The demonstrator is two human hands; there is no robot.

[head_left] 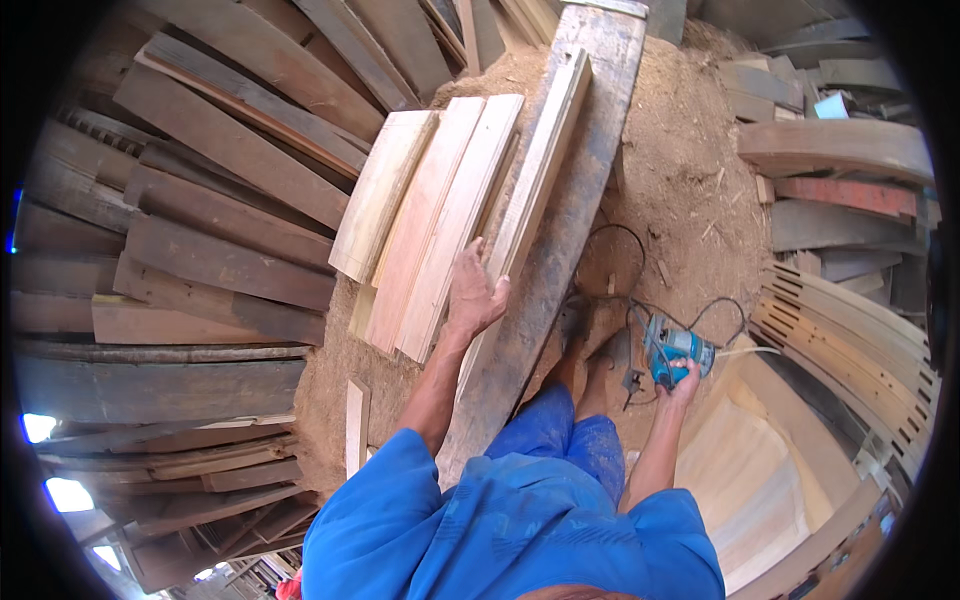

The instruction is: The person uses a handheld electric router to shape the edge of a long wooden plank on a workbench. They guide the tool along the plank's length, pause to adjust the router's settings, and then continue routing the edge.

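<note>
Clasping the blue power tool (672, 346) beside the desk (598, 130).
Holding it in the wrapped right grip (682, 378) past three o'clock, likely for clearance; resting the left grip (475, 294), spread, at the desk's narrow timber (547, 160), one o'clock, perhaps to steady it.

Bright, soft light | white glare patches (68, 494) lower left | curved edges | black rim

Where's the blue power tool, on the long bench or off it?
Off it: the right hand holds the blue power tool to the right of the long bench, apart from it.
</note>
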